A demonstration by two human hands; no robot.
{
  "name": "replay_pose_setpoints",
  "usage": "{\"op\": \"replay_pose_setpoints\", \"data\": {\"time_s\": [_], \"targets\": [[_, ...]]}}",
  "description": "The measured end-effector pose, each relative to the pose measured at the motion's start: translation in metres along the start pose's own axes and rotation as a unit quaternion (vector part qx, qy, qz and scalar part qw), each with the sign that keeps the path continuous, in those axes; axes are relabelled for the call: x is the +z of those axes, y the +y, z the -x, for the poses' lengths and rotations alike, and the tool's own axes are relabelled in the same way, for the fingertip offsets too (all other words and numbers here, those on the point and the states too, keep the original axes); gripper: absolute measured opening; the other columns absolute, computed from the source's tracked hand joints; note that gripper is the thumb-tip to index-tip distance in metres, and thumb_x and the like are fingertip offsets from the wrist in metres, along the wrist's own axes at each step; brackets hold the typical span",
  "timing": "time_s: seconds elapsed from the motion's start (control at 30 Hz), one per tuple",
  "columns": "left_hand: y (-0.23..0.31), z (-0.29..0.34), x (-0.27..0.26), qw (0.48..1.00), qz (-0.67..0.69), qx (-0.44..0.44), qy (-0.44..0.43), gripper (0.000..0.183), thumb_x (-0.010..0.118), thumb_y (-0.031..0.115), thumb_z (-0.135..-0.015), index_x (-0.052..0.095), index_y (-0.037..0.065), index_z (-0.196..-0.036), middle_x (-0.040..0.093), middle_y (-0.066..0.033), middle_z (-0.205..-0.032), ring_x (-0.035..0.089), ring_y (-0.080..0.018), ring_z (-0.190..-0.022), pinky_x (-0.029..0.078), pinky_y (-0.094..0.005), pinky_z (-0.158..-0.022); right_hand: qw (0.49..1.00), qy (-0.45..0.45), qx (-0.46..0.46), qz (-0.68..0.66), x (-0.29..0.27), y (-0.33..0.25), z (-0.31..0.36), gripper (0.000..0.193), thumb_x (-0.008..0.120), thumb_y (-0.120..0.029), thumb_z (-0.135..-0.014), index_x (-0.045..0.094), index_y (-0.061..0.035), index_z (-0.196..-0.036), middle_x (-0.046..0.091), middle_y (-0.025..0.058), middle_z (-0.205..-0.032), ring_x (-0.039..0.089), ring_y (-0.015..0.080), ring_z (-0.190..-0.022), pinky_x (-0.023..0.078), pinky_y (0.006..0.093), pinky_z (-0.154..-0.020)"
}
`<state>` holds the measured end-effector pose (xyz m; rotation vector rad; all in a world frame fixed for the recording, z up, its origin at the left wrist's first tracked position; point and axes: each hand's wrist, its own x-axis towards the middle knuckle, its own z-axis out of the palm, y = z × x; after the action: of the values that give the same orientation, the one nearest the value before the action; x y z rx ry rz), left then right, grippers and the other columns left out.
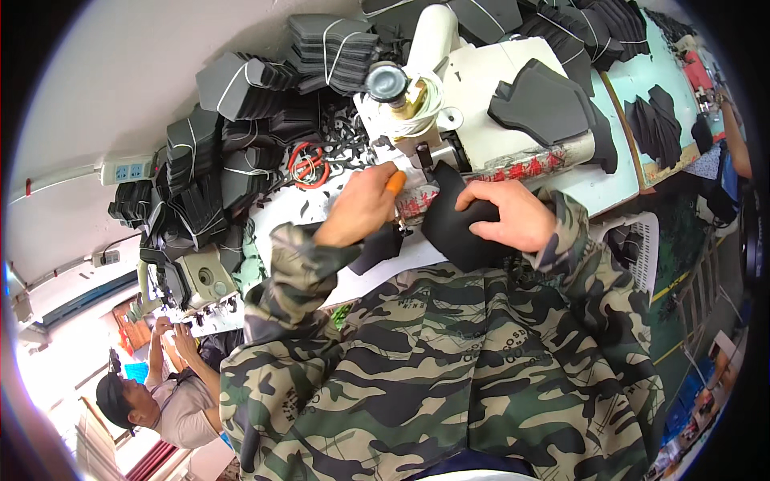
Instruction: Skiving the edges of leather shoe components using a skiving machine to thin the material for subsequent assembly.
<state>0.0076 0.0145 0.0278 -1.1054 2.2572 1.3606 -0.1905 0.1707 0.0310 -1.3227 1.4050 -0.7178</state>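
My right hand pinches a dark, flat foam-like piece between thumb and fingers, at the front of a white machine. The upper end of that piece lies under the machine's metal head. To its left, my left hand is closed close beside the head. Something orange shows at its fingertips, perhaps a finger cover; what the fingers hold is hidden. Below this hand another dark piece lies at the table edge. A stack of cut dark pieces rests on the machine's bed.
Bundles of dark pieces tied with white bands line the table's back and left. Red-handled scissors lie among black scraps. A white plastic basket stands at the right. Another person works at the lower left.
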Motion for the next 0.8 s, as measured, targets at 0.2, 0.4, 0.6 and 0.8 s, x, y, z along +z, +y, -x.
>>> {"op": "replay_pose_setpoints", "data": {"time_s": [0.2, 0.4, 0.6, 0.8], "targets": [[-0.004, 0.019, -0.006, 0.938, 0.273, -0.091, -0.194, 0.026, 0.047, 0.025, -0.096, 0.059, 0.003, -0.102, 0.059, 0.0019, -0.073, 0.052, -0.0048, -0.052, 0.038, -0.02, -0.04, 0.992, 0.115, -0.001, -0.054, 0.06, -0.006, -0.003, 0.03, 0.066, -0.015, -0.076, 0.063, -0.0063, -0.104, 0.066, 0.0139, -0.092, 0.065, 0.0291, -0.085, 0.05, 0.0334, -0.075], [-0.07, -0.035, -0.018, 0.963, 0.221, -0.073, -0.134, 0.03, 0.051, 0.027, -0.092, 0.066, 0.005, -0.107, 0.061, -0.0002, -0.068, 0.048, -0.0079, -0.042, 0.036, -0.0219, -0.034, 0.967, 0.032, -0.016, -0.252, 0.114, -0.001, -0.038, 0.069, 0.067, -0.023, -0.08, 0.035, 0.0078, -0.132, 0.066, 0.0206, -0.083, 0.066, 0.0257, -0.071, 0.051, 0.0343, -0.068], [-0.001, -0.027, -0.018, 0.976, 0.179, -0.075, -0.098, 0.026, 0.051, 0.025, -0.093, 0.063, 0.002, -0.096, 0.055, -0.0004, -0.061, 0.048, -0.0096, -0.044, 0.036, -0.024, -0.038, 0.964, 0.159, 0.065, -0.201, 0.084, 0.008, -0.007, 0.064, 0.066, -0.011, -0.081, 0.034, 0.0058, -0.134, 0.064, 0.0213, -0.103, 0.065, 0.0184, -0.077, 0.052, 0.0303, -0.071], [-0.009, -0.018, 0.006, 0.944, 0.305, -0.079, -0.096, 0.02, 0.045, 0.019, -0.096, 0.056, 0.002, -0.095, 0.054, -0.0028, -0.057, 0.045, -0.0092, -0.037, 0.032, -0.0214, -0.034, 0.922, 0.22, 0.073, -0.311, 0.072, 0.026, 0.011, 0.033, 0.056, -0.001, -0.089, 0.051, 0.006, -0.121, 0.063, 0.0074, -0.103, 0.057, 0.0095, -0.09, 0.047, 0.0231, -0.078]]}}
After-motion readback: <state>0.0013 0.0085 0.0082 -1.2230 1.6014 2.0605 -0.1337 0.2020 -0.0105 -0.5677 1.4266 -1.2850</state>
